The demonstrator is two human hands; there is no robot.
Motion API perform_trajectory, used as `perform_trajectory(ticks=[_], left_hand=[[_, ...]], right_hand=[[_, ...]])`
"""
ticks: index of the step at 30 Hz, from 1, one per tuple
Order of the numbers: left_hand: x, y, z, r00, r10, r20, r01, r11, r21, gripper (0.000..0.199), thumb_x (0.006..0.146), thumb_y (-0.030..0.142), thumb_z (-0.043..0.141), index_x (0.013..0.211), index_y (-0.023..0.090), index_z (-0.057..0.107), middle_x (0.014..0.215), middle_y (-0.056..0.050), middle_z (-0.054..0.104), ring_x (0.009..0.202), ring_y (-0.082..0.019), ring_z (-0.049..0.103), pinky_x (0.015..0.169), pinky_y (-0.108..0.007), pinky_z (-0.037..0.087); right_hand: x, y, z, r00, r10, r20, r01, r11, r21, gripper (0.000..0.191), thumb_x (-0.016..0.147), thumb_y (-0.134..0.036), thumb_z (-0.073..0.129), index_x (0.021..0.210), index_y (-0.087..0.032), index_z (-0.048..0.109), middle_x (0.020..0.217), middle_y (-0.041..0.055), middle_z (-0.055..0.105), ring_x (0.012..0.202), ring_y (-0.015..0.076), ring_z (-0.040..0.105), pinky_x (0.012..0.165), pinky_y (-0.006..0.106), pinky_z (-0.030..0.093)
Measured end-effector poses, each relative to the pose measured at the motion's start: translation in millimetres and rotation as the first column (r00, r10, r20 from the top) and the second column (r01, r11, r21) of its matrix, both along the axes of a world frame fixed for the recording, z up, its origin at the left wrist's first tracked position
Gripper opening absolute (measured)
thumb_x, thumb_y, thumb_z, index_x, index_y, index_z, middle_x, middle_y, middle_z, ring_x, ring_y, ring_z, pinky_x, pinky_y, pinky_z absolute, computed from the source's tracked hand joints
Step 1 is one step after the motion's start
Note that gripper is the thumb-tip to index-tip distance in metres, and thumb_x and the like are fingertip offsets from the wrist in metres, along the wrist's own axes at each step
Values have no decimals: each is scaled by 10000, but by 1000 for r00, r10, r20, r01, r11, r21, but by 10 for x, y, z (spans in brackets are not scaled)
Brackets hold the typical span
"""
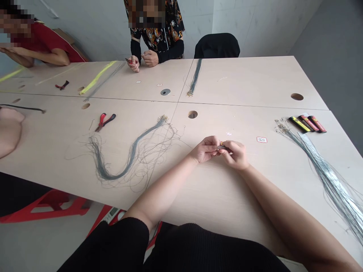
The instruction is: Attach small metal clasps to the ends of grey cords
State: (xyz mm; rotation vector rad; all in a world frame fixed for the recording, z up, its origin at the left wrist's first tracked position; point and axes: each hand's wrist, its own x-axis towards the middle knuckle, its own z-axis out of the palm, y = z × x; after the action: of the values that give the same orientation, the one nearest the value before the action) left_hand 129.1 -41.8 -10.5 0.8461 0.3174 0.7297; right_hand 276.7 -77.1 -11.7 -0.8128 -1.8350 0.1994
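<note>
My left hand (208, 149) and my right hand (236, 154) meet over the table in front of me, fingertips pinched close together. Between them shows a small dark metal piece (222, 147) with a gold-coloured bit at its top; fingers cover most of it, so its kind is unclear. To the left lies a curved bundle of thin grey-green strands (130, 156) with small gold-coloured ends bunched at the top. On the right, another strand bundle (314, 155) has similar metal ends and lies along a shiny clear strip.
Red-and-black pliers (104, 121) lie left; three batteries or lighter-like cylinders (307, 124) lie right. A small label (261, 139) is near my right hand. Table holes include one ahead (193, 114). Across sits a person (155, 41) holding pliers; others sit left.
</note>
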Motion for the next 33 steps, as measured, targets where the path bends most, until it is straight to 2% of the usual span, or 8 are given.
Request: perform_trajectory(ticks=[8,14,20,24,28,33], left_hand=[[0,-11,25,1000,20,-14,-20,1000,-17,450,527,417,868,581,160,503,503,49,436,496,-72,417,554,-239,362],[-5,-11,34,999,38,-22,-38,998,-41,459,497,422,875,577,169,500,495,51,429,506,-80,418,571,-255,381],[-2,-8,25,998,40,-39,-42,999,-34,500,491,439,870,564,169,455,487,51,412,476,-72,372,512,-254,305],[14,-2,12,991,131,-36,-131,991,-3,480,537,429,851,580,168,451,476,65,374,443,-52,312,494,-250,271],[44,-5,26,981,185,-51,-183,982,42,441,579,411,837,578,158,476,466,64,365,463,-53,331,504,-237,262],[70,-5,48,969,239,-61,-236,970,53,434,567,399,841,585,149,487,530,48,453,468,-40,340,490,-229,236]], right_hand=[[11,3,-10,1000,-4,6,4,999,-34,320,948,-417,464,727,-197,534,548,9,594,433,99,466,434,230,364],[27,-11,-44,999,-25,-31,22,995,-99,268,910,-432,516,761,-209,520,544,-3,572,413,98,425,426,236,346],[58,-13,-78,983,-23,-182,-11,983,-182,269,897,-453,509,796,-207,476,553,-29,488,429,89,364,422,238,297],[45,-16,-64,953,-13,-301,-66,966,-250,260,843,-444,587,816,-206,484,564,-48,421,457,87,338,432,232,277],[-11,-41,-23,923,-113,-367,-35,927,-374,138,800,-296,631,841,-199,543,531,-73,373,447,73,319,428,211,269],[-53,-60,17,902,-180,-393,2,911,-413,107,787,-289,611,768,-184,606,516,-55,409,451,77,357,443,222,316]])
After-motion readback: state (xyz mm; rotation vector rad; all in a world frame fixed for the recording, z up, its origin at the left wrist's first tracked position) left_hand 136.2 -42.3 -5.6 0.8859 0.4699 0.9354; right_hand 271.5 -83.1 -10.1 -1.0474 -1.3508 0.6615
